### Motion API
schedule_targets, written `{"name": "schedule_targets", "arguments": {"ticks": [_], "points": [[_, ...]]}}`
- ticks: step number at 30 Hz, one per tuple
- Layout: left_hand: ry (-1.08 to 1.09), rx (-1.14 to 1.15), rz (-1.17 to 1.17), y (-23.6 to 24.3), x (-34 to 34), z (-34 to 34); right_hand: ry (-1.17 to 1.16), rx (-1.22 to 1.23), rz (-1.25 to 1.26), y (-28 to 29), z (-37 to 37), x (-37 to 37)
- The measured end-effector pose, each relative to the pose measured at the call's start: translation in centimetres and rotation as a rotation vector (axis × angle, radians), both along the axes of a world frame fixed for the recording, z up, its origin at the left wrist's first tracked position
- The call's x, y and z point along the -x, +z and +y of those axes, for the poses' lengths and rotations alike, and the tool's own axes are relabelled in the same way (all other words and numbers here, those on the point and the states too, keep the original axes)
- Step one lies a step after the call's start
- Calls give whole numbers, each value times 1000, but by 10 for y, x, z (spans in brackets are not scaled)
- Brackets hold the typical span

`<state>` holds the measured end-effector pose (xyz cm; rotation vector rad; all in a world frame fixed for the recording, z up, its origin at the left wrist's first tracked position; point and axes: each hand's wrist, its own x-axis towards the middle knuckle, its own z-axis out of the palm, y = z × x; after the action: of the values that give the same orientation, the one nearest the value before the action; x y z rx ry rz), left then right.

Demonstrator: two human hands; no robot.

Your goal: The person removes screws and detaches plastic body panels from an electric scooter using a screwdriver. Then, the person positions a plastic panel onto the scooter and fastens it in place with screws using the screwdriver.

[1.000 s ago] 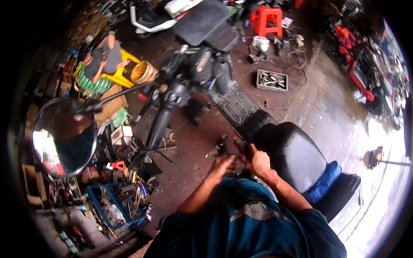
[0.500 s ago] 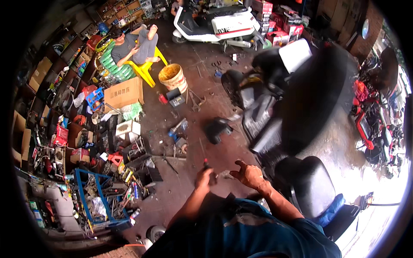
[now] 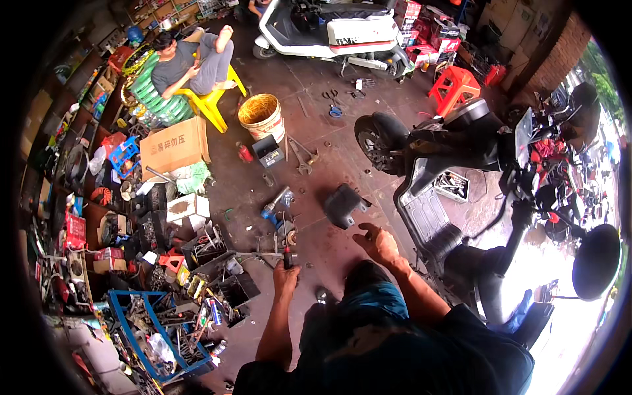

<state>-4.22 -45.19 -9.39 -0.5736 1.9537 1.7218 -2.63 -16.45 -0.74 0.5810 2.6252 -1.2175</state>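
My left hand (image 3: 284,279) is closed around the handle of a screwdriver (image 3: 287,256), its thin shaft pointing away from me. My right hand (image 3: 380,245) has its fingers apart and holds nothing. Just beyond it on the floor lies a black plastic cover (image 3: 345,206). To the right stands a black scooter (image 3: 431,197), its footboard near my right hand. Farther left, a blue power tool (image 3: 271,214) rests on the floor beyond the screwdriver.
Left of me are a blue metal frame (image 3: 158,337) of tools and a cardboard box (image 3: 174,149). A bucket (image 3: 261,118) stands ahead, near a person (image 3: 187,71) seated on a yellow chair (image 3: 207,104). Farther off are a white scooter (image 3: 362,34) and a red stool (image 3: 454,89).
The view has shifted, and the large blurred dark shape on the right has given way to the clearer scooter. My left hand has moved left with the screwdriver; my right hand stays open.
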Motion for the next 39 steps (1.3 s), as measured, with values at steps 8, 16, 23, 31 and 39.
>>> {"name": "schedule_targets", "arguments": {"ticks": [8, 16, 23, 31, 39], "points": [[-7, 376, -74, -71, 55, -65, -45, 11, 115, -29, 27, 104], [228, 212, -567, -106, 34, -105, -357, 274, 199, -11, 77, 165], [-7, 123, -596, -118, 231, -89, -692, 317, 202, -19, 106, 209], [-358, 457, 252, -60, 512, -20, -908, 167, 132, -16, 108, 278], [-523, 167, 215, -2, 642, 136, -1089, 121, 35, -32, 123, 348]]}}
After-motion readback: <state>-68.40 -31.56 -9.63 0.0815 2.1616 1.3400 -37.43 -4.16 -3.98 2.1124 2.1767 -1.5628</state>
